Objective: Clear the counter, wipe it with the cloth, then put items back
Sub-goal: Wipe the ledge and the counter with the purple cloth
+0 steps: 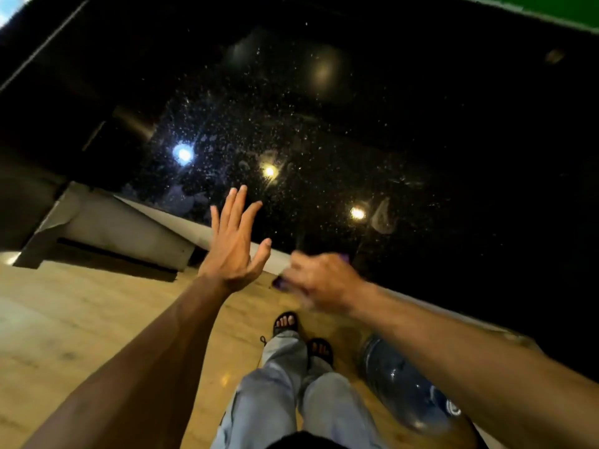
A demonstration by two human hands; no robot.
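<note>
1. We look down on a black, glossy tabletop (421, 140) that fills most of the view, with its pale front edge (201, 233) running at a slant from the left towards the lower right.
2. The surface is dotted all over with fine pale specks, thickest around the middle, and it carries a few dull smears, one of them (384, 215) near the front.
3. Three lamp reflections shine in it: a blue-white one (183, 153) to the left and two yellow ones (269, 171) (357, 213) further right.
4. Our left hand (233, 251) is raised over the front edge, its back towards us, with the fingers (238, 202) straight and spread and holding nothing.
5. Our right hand (321, 281) is blurred, just beside the left at the front edge; its fingers are curled around the purple cloth (279, 282), which shows at both sides of the fist.
6. Below us lies a tan, shiny floor (81, 319), on which we see light trousers (275, 384) and black sandals (285, 322).
7. A large blue water bottle (398, 384) lies on the floor to the right of the legs, partly under our right forearm.
8. A grey boxy block (123, 228) sits at the left, against the tabletop's end.
9. A green strip (551, 8) shows in the far top right corner.
</note>
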